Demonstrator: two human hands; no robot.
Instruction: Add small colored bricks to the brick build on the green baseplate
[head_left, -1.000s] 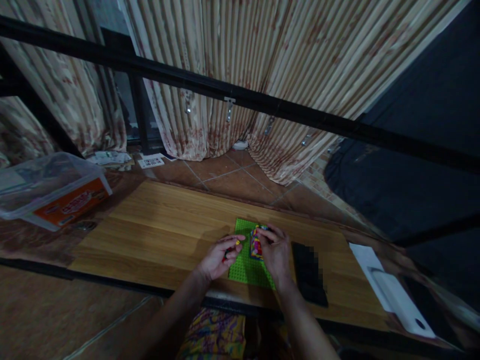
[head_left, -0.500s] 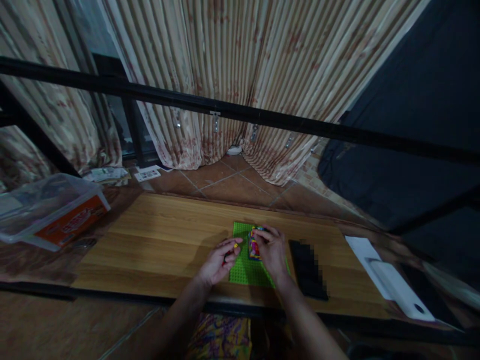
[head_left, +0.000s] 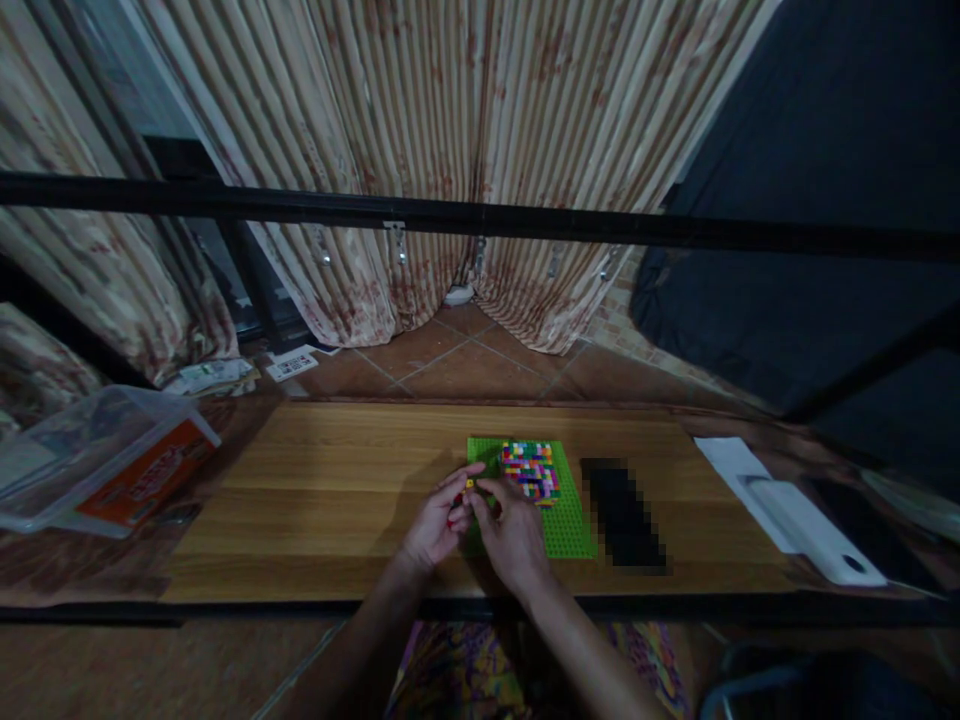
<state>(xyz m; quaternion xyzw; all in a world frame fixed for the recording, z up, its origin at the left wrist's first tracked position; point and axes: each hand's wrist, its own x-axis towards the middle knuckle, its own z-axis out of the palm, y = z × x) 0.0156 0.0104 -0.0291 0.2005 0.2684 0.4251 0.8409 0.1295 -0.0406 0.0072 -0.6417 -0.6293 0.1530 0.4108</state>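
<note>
My left hand (head_left: 437,520) is closed around small toy bricks. A yellow toy brick (head_left: 470,484) shows at its fingertips, and a red toy brick (head_left: 454,512) lies lower among the fingers. My right hand (head_left: 516,535) has its thumb and forefinger bent together at the yellow brick, meeting the left fingertips. Both hands are over the left part of a green studded baseplate (head_left: 574,525). On that plate stands a block of many-coloured toy bricks (head_left: 531,468), built up in layers; my right hand hides its lower left part.
The baseplate lies on a wooden table (head_left: 337,500). Right of it is a black, partly pixelated flat object (head_left: 622,515), then a white device (head_left: 814,535) on white paper. A clear plastic tub (head_left: 142,460) with an orange label stands at the left. A dark rail (head_left: 525,218) crosses beyond.
My right hand has come off the brick block and moved left to the yellow brick in my left hand. The block's top is now uncovered. The camera view has tilted slightly.
</note>
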